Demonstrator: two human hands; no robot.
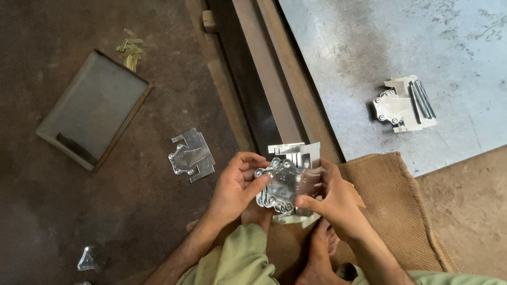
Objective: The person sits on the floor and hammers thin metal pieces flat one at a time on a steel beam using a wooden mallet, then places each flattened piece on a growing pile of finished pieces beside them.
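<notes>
Both knees, in pale green trousers [240, 258], sit at the lower edge of the view, with a bare foot [319, 248] between them resting on a brown burlap mat [401, 211]. Just above the foot, the left hand [237, 187] and the right hand [330, 198] hold a stack of shiny riveted metal plates [288, 182] between them. The left grip is pressed together on the stack's left edge, thumb across the top face and fingers curled beneath. The right grip pinches the stack's right side, thumb on top near the lower rivets. The stack is held in the air over the mat, clear of the floor.

On the dark floor to the left of the hands lies a single matching plate [191, 154], flat and well apart from the stack. Farther left lies a shallow rectangular metal tray [94, 108], with a small heap of yellowish strips [130, 50] near its upper corner. A rusty steel channel [269, 79] runs diagonally from the top edge down to the hands. Right of it lies a grey metal sheet [369, 53] carrying another plate assembly with dark rods [404, 103] near its right edge.
</notes>
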